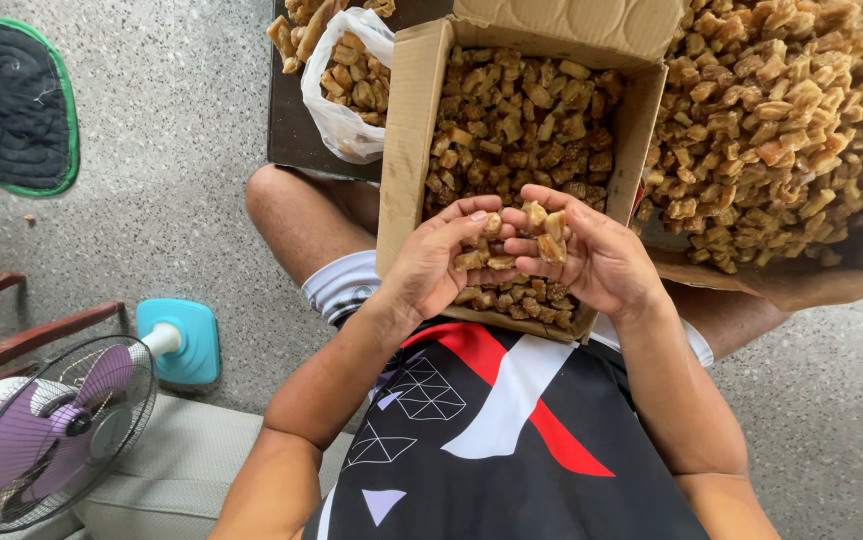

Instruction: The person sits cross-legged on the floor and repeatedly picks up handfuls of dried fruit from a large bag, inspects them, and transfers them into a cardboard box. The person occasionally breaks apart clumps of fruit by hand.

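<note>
Brown chunks (552, 235) sit in both my cupped hands. My left hand (432, 265) and right hand (592, 262) press together, over the near cardboard box (404, 150).

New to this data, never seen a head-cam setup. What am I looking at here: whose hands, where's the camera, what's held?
There is no machine: one camera sits on a person's head and looks straight down, so the arms coming up from the bottom are the wearer's own. The person is seated, with a cardboard box resting on the lap. It is full of brown fried-looking chunks. The left hand and right hand meet over the box, each cupping a few chunks in curled fingers. To the right is a much bigger heap of the same pieces; behind the box, a white bag holds more. On the floor at lower left stands a fan.
</note>
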